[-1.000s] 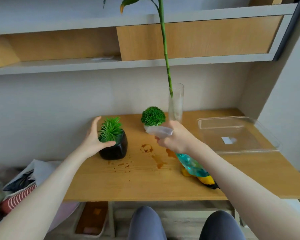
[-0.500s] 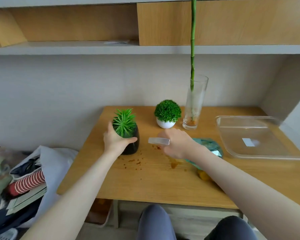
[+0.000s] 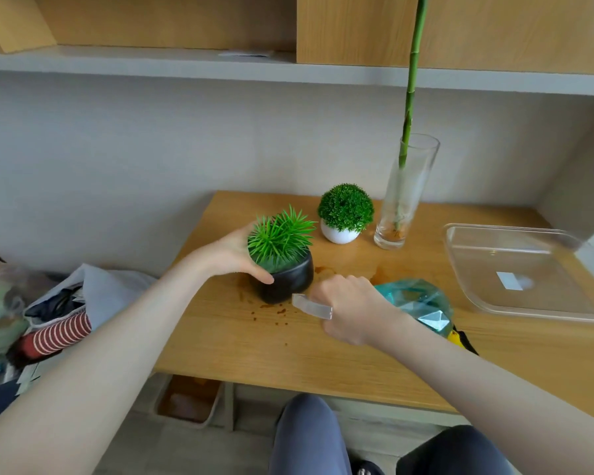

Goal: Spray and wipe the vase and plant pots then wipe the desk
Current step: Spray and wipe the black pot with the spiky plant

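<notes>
Left hand: we are watching the left hand [image 3: 232, 253] wrapping its fingers round the black pot [image 3: 286, 281], thumb lying on the near rim.
Black pot: it is sitting on the desk [image 3: 288, 344] with its spiky green plant upright, near the left edge.
Right hand: the right hand [image 3: 352, 311] is gripping the spray bottle [image 3: 413, 305], fingers curled round its neck, clear nozzle pointing at the black pot and just beside it.
White pot: the white pot [image 3: 340, 233] with its round green bush is standing further back.
Vase: the glass vase [image 3: 403, 197] is holding a tall green stalk, just right of the white pot.
Desk: we are seeing brown spots and wet patches between the hands.
Tray: a clear tray [image 3: 528, 305] is resting on the right side.
</notes>
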